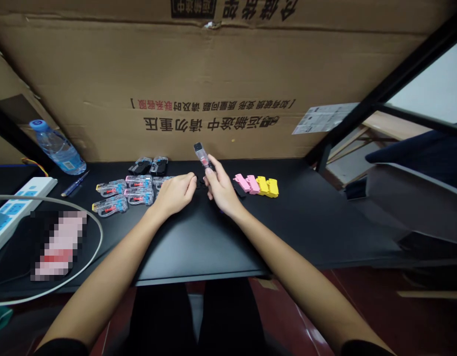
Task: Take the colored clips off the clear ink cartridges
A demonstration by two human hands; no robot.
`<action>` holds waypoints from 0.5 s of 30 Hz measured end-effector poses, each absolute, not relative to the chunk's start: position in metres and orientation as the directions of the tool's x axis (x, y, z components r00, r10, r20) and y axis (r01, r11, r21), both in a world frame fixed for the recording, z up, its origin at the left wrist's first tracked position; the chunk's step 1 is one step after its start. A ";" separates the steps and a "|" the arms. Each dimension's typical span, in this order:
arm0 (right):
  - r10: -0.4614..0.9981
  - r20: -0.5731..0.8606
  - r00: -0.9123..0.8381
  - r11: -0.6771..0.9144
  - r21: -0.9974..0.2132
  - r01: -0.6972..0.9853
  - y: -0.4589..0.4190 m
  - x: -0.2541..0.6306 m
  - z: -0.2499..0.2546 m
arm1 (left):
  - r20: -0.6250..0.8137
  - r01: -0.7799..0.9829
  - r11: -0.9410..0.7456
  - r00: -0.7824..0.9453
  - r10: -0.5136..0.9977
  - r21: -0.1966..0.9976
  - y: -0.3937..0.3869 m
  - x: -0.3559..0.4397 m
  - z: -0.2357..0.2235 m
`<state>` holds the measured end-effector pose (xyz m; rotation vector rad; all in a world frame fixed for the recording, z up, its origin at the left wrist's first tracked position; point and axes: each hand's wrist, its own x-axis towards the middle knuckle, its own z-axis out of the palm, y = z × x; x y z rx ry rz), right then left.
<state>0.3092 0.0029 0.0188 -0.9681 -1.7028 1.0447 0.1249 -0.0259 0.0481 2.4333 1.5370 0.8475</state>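
Note:
My right hand (221, 189) is wrapped around a small clear plastic toy pistol (201, 154) with a black end, tilted up and away. Just left of it, my left hand (176, 192) is closed with its fingertips pinched; a dark bit shows at them, too small to name. Beside and partly behind my left hand lie several clear toy pistols (139, 196) with red and blue inner parts and pink or yellow ends. Two black-ended ones (159, 166) are behind these. Right of my right hand sit pink plastic pieces (246, 183) and yellow plastic pieces (268, 186).
A large cardboard sheet (213, 64) stands along the back of the black table (202, 247). To the left are a water bottle (60, 148), a screwdriver (75, 184), a white power strip (19, 207), a looping cable (101, 232) and a blurred-out item (61, 244). A black frame post (384, 74) rises right.

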 end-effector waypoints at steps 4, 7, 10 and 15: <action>0.957 0.261 -0.127 0.271 -0.959 0.075 0.013 0.321 0.028 | 0.386 0.817 -0.523 0.413 0.825 0.243 -0.021 0.124 0.040; 0.961 0.247 -0.124 0.255 -0.965 0.054 0.010 0.320 0.037 | 0.358 0.838 -0.484 0.384 0.851 0.251 -0.018 0.125 0.033; 0.955 0.246 -0.167 0.256 -0.966 0.043 0.004 0.317 0.041 | 0.355 0.846 -0.453 0.347 0.868 0.280 -0.014 0.125 0.027; 0.946 0.255 -0.199 0.274 -0.959 0.070 0.001 0.316 0.041 | 0.451 0.878 -0.403 0.258 0.854 0.260 -0.012 0.125 0.030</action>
